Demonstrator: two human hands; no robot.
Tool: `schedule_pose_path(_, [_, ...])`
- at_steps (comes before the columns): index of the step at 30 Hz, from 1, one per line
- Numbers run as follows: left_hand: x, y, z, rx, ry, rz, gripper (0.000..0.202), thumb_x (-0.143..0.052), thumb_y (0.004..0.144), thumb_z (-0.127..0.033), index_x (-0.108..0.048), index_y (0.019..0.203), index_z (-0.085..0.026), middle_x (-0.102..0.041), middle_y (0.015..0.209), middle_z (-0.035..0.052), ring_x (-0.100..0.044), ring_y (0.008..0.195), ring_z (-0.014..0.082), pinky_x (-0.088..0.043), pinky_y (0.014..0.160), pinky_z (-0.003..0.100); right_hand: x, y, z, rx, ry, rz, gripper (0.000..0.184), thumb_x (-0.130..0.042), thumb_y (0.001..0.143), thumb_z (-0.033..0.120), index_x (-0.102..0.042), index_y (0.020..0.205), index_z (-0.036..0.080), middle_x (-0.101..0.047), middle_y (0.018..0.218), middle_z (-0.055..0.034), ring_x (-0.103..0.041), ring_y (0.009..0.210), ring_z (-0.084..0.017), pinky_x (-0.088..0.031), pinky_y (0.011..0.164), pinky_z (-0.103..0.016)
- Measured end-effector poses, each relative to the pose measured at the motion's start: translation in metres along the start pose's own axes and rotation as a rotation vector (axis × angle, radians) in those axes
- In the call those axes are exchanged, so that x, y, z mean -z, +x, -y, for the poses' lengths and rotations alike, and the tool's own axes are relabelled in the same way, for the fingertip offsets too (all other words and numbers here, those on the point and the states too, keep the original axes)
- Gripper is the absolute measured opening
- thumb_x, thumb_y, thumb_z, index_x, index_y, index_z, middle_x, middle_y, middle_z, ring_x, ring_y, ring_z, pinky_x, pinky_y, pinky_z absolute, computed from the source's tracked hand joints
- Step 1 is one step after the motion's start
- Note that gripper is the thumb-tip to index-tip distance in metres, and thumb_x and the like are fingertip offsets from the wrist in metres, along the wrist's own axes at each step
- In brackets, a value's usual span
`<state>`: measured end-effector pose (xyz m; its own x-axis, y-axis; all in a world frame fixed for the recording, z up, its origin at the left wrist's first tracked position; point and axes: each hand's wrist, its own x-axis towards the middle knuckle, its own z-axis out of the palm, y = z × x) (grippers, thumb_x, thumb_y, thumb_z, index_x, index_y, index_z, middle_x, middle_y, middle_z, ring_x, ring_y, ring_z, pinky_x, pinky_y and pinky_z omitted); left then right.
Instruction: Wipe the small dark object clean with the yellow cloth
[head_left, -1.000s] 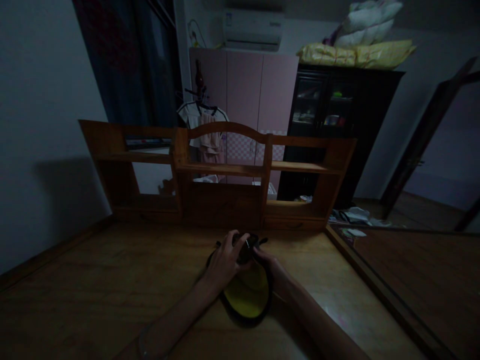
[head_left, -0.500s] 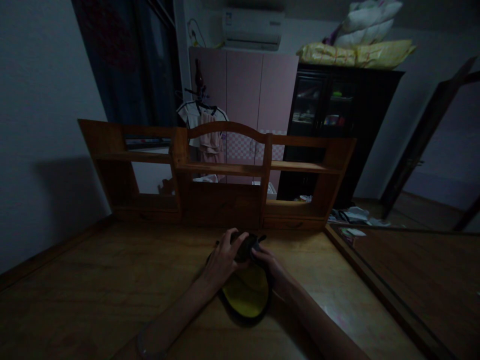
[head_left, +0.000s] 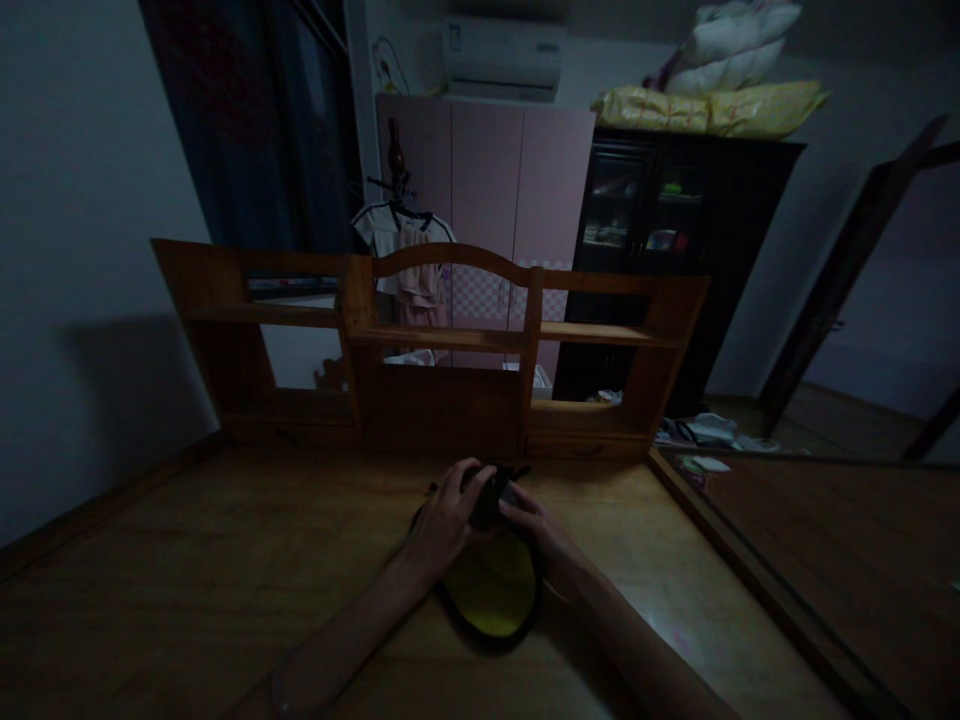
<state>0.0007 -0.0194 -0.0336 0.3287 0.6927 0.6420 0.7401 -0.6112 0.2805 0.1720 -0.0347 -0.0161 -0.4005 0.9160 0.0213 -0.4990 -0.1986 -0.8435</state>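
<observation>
On the wooden board in front of me lies a soft-looking item with a yellow oval face (head_left: 491,590) and a black rim; the dim light hides its exact kind. Its far end is a dark, bunched part (head_left: 487,502) with small strap-like ends sticking out. My left hand (head_left: 448,515) is curled over this dark part from the left, fingers bent across its top. From the right, my right hand (head_left: 536,525) grips the same part, thumb pressed on its near side. The fingertips underneath are hidden.
Beyond the item stands a low wooden shelf unit (head_left: 442,338) along the board's far edge. A wall (head_left: 82,300) bounds the left side. At right, a raised wooden edge (head_left: 742,570) runs along the board. Behind are a pink wardrobe (head_left: 487,170) and a black cabinet (head_left: 690,210).
Both hands keep their hold on the dark part, with only slight finger movement. The right fingers have shifted a little; the yellow-faced item stays in place.
</observation>
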Motion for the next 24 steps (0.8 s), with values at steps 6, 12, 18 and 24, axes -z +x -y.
schedule_pose_path(6, [-0.0011,0.0000,-0.0007,0.029,-0.010,-0.057,0.084,-0.075,0.068,-0.020,-0.030,0.139,-0.027,-0.042,0.133,0.0095,-0.046,0.123,0.0296,-0.044,0.100,0.044,-0.0006,-0.0018,0.0021,0.011,-0.012,0.000,0.051,-0.077,0.069,0.025,-0.062,0.118,0.023,-0.068,0.114,-0.0039,-0.064,0.103,-0.023,-0.047,0.089,-0.035])
schedule_pose_path(12, [-0.0024,-0.0019,0.0006,0.066,0.010,-0.026,0.084,-0.077,0.067,-0.022,-0.032,0.138,-0.026,-0.039,0.134,0.0105,-0.048,0.121,0.0299,-0.048,0.096,0.043,0.0028,-0.0001,-0.0007,0.016,-0.029,0.025,0.050,-0.074,0.074,0.026,-0.060,0.121,0.021,-0.067,0.117,-0.0050,-0.063,0.105,-0.023,-0.047,0.090,-0.034])
schedule_pose_path(18, [-0.0014,-0.0007,0.0010,-0.002,0.031,-0.029,0.087,-0.077,0.070,-0.026,-0.028,0.142,-0.027,-0.040,0.134,0.0109,-0.044,0.124,0.0304,-0.042,0.102,0.045,0.0029,0.0008,-0.0018,0.027,0.008,0.035,0.046,-0.072,0.075,0.023,-0.061,0.119,0.021,-0.069,0.112,-0.0049,-0.065,0.100,-0.022,-0.047,0.088,-0.033])
schedule_pose_path(24, [0.0003,-0.0001,-0.0007,-0.027,0.075,-0.015,0.089,-0.075,0.074,-0.036,-0.024,0.146,-0.029,-0.038,0.135,0.0115,-0.045,0.124,0.0306,-0.046,0.098,0.043,0.0039,0.0034,-0.0078,0.015,0.090,0.043,0.035,-0.065,0.080,0.027,-0.063,0.114,0.018,-0.071,0.105,-0.0067,-0.068,0.090,-0.022,-0.048,0.083,-0.033])
